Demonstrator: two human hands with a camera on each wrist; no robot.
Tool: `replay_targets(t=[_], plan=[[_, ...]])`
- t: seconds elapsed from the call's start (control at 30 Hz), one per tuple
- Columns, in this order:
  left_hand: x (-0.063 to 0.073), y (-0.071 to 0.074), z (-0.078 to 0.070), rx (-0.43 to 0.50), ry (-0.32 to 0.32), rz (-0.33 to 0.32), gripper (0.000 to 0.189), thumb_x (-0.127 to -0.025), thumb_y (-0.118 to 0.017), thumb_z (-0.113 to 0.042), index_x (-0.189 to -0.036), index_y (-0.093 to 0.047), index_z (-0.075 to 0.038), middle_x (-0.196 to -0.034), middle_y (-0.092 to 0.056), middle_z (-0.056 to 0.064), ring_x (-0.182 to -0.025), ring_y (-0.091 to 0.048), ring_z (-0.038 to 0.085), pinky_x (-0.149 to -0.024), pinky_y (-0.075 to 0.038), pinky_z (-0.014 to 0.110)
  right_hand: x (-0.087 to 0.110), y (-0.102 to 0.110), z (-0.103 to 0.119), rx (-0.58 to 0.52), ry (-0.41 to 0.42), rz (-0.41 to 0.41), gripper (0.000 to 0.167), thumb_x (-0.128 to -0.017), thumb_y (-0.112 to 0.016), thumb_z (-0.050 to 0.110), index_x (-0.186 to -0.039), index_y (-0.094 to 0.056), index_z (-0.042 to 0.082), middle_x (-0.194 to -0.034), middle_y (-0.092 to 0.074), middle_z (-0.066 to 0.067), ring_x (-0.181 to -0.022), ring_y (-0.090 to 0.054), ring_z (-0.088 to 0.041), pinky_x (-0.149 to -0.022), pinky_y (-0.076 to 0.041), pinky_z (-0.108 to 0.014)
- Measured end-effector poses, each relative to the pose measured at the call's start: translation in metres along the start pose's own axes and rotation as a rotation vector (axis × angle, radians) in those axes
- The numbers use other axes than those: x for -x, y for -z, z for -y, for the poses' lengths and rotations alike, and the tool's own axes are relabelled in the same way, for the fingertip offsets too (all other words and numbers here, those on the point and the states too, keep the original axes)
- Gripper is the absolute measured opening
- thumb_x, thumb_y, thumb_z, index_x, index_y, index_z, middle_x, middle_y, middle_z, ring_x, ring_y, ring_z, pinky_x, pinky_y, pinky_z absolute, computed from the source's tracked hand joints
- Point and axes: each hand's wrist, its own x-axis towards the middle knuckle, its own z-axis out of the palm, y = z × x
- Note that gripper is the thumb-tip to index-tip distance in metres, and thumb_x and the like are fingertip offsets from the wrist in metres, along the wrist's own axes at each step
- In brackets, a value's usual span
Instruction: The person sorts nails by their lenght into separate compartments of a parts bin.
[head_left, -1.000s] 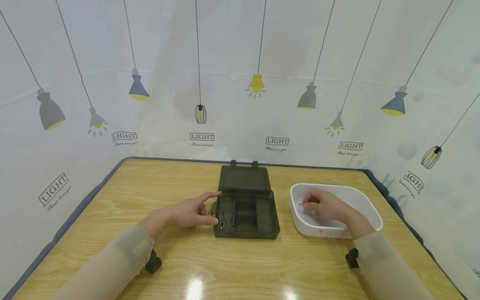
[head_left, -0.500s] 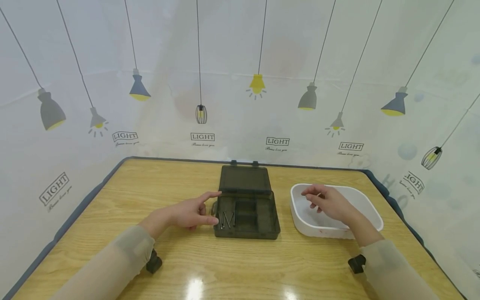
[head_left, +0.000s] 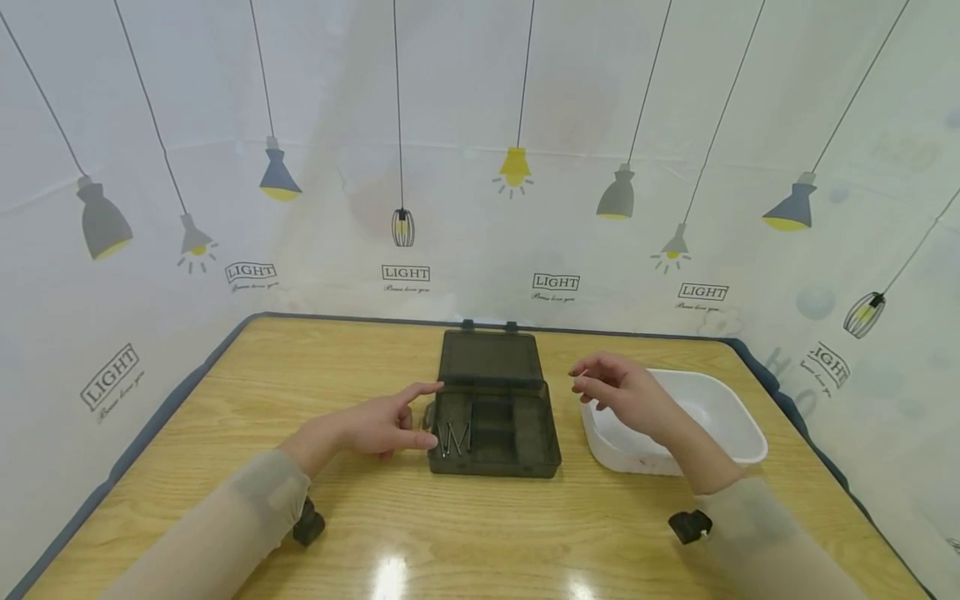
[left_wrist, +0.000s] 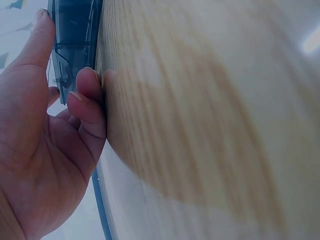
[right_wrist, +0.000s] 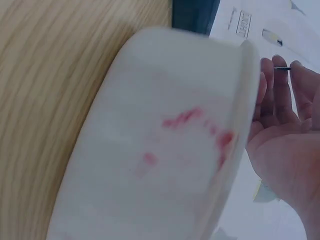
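My left hand (head_left: 378, 425) rests at the left side of a dark see-through plastic box (head_left: 536, 425) with its lid (head_left: 489, 357) folded back. Its index finger and thumb are spread, both tips at the box's left side, and the other fingers are bent underneath. Several thin metal nail-like pieces (head_left: 452, 437) lie in the box's left compartment. My right hand (head_left: 626, 396) is over the left rim of a white tub (head_left: 723, 400). Between thumb and fingertips it pinches a thin dark nail-like piece (right_wrist: 281, 68), seen in the right wrist view.
The tub's outer wall (right_wrist: 145, 125) bears red smudges. Both stand on a wood-grain table (head_left: 480, 533), the box left of the tub. Behind the table hangs a white cloth (head_left: 465, 192) printed with lamps. Black straps' mounts (head_left: 307, 523) sit at the wrists.
My right hand has lifted out of the white tub and moved left over its rim toward the box, bringing the nail-like piece along. The left hand has stayed at the box.
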Motion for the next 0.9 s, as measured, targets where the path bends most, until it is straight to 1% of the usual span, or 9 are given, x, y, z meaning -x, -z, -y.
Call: replay_targets(t=[0.2,0.3,0.37,0.43,0.57,0.63,0.8,0.87,0.9], plan=[[0.0,0.0,-0.001,0.001,0.002,0.002,0.096,-0.103,-0.077,-0.05,-0.177,-0.016,-0.037,-0.085,-0.066,0.008,-0.059,-0.059,0.019,-0.065,-0.055,0.038,-0.01,-0.021,0.019,-0.027,0.019,0.036,0.024,-0.113,-0.065,0.021,-0.131,-0.067,0.004,-0.113,-0.074,-0.016,-0.096,-0.071,-0.023,-0.079,-0.061,-0.032],[0.001,0.0,-0.002,0.001,0.004,0.003,0.096,-0.103,-0.077,-0.05,-0.176,-0.016,-0.037,-0.085,-0.066,0.008,-0.059,-0.059,0.019,-0.065,-0.055,0.038,-0.016,-0.034,0.024,-0.051,0.007,0.063,0.026,-0.112,-0.066,0.02,-0.133,-0.066,0.003,-0.114,-0.074,-0.019,-0.099,-0.072,-0.034,-0.08,-0.062,-0.034],[0.001,0.0,-0.002,0.003,0.006,0.003,0.096,-0.103,-0.077,-0.05,-0.176,-0.016,-0.038,-0.086,-0.066,0.008,-0.059,-0.059,0.019,-0.065,-0.055,0.038,-0.021,-0.043,0.028,-0.068,-0.004,0.079,0.026,-0.112,-0.067,0.018,-0.133,-0.067,0.003,-0.115,-0.073,-0.023,-0.102,-0.071,-0.043,-0.083,-0.064,-0.04],[0.001,0.0,-0.002,0.003,0.009,0.0,0.096,-0.103,-0.077,-0.051,-0.176,-0.017,-0.038,-0.086,-0.066,0.008,-0.06,-0.059,0.02,-0.065,-0.055,0.038,-0.025,-0.052,0.031,-0.081,-0.011,0.092,0.025,-0.111,-0.067,0.017,-0.133,-0.067,0.004,-0.119,-0.073,-0.025,-0.104,-0.071,-0.047,-0.086,-0.065,-0.047],[0.001,0.0,-0.001,0.003,0.012,-0.004,0.095,-0.103,-0.077,-0.051,-0.176,-0.017,-0.039,-0.086,-0.067,0.008,-0.06,-0.06,0.02,-0.065,-0.055,0.038,-0.034,-0.07,0.039,-0.111,-0.018,0.11,0.023,-0.11,-0.068,0.014,-0.131,-0.068,0.003,-0.12,-0.072,-0.026,-0.103,-0.076,-0.038,-0.09,-0.065,-0.053],[0.001,0.0,-0.001,0.001,0.011,-0.006,0.095,-0.102,-0.077,-0.052,-0.176,-0.018,-0.039,-0.086,-0.067,0.008,-0.06,-0.061,0.02,-0.065,-0.055,0.038,-0.037,-0.079,0.042,-0.117,-0.027,0.11,0.023,-0.11,-0.069,0.014,-0.13,-0.068,0.003,-0.12,-0.074,-0.023,-0.101,-0.078,-0.032,-0.088,-0.067,-0.051],[0.0,0.0,0.0,0.0,0.016,-0.005,0.095,-0.102,-0.077,-0.053,-0.176,-0.018,-0.04,-0.086,-0.067,0.008,-0.061,-0.061,0.02,-0.065,-0.055,0.038,-0.044,-0.096,0.048,-0.074,-0.07,0.098,0.022,-0.108,-0.074,0.024,-0.123,-0.071,0.009,-0.115,-0.078,-0.018,-0.099,-0.078,-0.034,-0.078,-0.065,-0.048],[-0.001,0.0,0.0,0.004,0.021,-0.003,0.095,-0.102,-0.077,-0.054,-0.175,-0.018,-0.04,-0.086,-0.067,0.009,-0.061,-0.061,0.02,-0.065,-0.054,0.038,-0.047,-0.102,0.048,-0.072,-0.087,0.102,0.019,-0.108,-0.073,0.026,-0.12,-0.072,0.011,-0.114,-0.078,-0.019,-0.094,-0.078,-0.034,-0.078,-0.064,-0.047],[-0.001,0.0,0.001,0.007,0.024,-0.002,0.095,-0.102,-0.077,-0.054,-0.175,-0.018,-0.041,-0.086,-0.067,0.009,-0.061,-0.06,0.02,-0.065,-0.054,0.038,-0.048,-0.104,0.048,-0.075,-0.093,0.106,0.017,-0.108,-0.073,0.026,-0.119,-0.072,0.013,-0.114,-0.079,-0.018,-0.089,-0.077,-0.03,-0.078,-0.063,-0.046]])
